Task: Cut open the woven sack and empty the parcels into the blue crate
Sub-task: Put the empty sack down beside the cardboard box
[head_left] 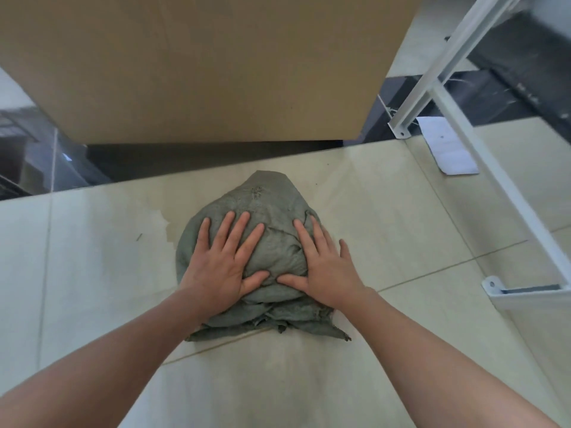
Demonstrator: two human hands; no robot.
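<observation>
Head view. Woven sack (272,242): grey-green, folded, on the tiled floor (401,242). Left hand (227,257), right hand (324,264): both open, flat, pressing it. Risk: folds springing apart if pressure lifts. Cardboard box (200,63) beyond; white metal frame (482,168) and paper sheet (445,143) right. No blue crate in view

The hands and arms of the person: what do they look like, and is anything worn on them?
Both arms are bare along all that shows of them, with no sleeve in view. The left hand and the right hand wear no gloves. No ring, watch, bracelet or band shows on the fingers or wrists. The nails are short and plain, without polish.
</observation>
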